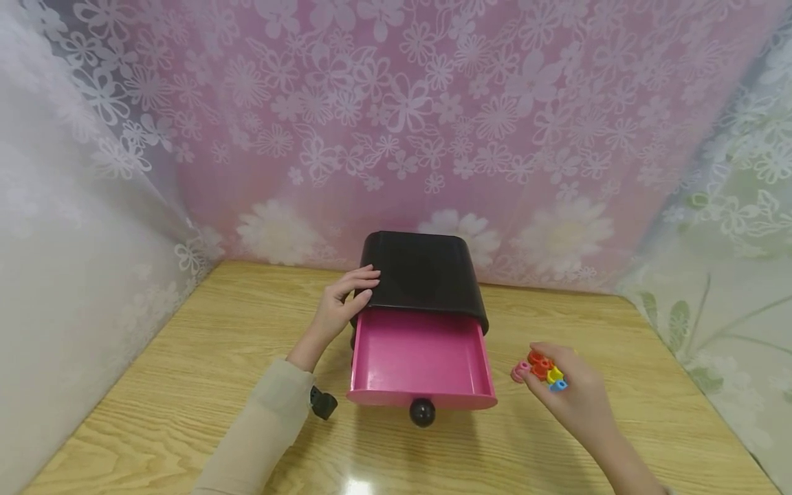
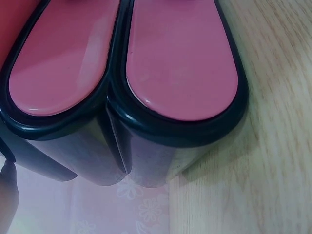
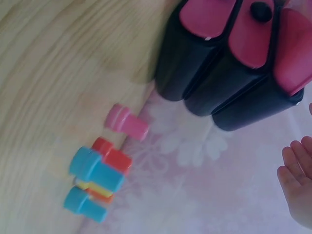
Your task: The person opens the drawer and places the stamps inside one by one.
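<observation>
1. The left hand point(image 1: 343, 302) rests on the front left corner of the black box point(image 1: 423, 275), fingers curved over its top edge and thumb against its side, steadying it rather than gripping it
2. The right hand point(image 1: 572, 392) hangs over the tabletop point(image 1: 185, 385) to the right of the drawer point(image 1: 421, 357), fingers relaxed and spread, holding nothing; its fingertips are just beside the caps point(image 1: 541, 370), though I cannot tell whether they touch
3. The caps are a small cluster, pink, red, yellow and blue, lying on their sides on the wood near the drawer's front right corner; the right wrist view shows them point(image 3: 100, 170) lying roughly parallel, the pink one a little apart and nearest the box point(image 3: 229, 63)
4. The right hand is much the nearer to the caps; the left is across the drawer from them
5. The drawer stands pulled out toward the person, open side up, pink inside, with a black knob point(image 1: 422, 412) on its front; it lies to the left of the caps, between the two hands
6. The box sits toward the tabletop's far edge, around the middle
7. Floral sheeting point(image 1: 433, 124) closes in the back and both sides of the wooden tabletop
</observation>
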### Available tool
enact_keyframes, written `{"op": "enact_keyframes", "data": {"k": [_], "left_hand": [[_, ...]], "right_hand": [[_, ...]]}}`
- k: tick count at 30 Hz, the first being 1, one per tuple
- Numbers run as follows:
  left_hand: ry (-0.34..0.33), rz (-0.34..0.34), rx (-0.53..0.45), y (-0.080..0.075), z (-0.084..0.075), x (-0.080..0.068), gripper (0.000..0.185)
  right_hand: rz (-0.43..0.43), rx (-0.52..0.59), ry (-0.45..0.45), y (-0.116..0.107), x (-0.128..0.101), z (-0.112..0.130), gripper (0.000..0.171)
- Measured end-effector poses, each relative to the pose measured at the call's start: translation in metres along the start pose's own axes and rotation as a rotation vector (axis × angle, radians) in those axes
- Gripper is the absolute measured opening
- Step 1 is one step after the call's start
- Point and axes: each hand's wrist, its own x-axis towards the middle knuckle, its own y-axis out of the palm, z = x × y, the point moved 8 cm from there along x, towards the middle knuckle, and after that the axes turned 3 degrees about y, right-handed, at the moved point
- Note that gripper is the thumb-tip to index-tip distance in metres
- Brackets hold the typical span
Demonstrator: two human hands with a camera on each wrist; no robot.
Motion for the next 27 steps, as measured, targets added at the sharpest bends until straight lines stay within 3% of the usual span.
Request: {"op": "enact_keyframes", "data": {"k": [5,10,27], "left_hand": [[-0.019,0.002,-0.013,0.001,0.001,-0.001,0.024],[-0.004,-0.007,-0.012,0.0,0.0,-0.001,0.024],[-0.001,-0.003,-0.002,-0.001,0.001,0.0,0.023]], "right_hand": [[0.049,-0.093,0.094,-0.002,-0.004,-0.017,0.037],[0.113,-0.139,0.204,0.0,-0.008,-0.037,0.044],[0.285,-0.171,0.331,0.002,-0.028,-0.084,0.036]]}}
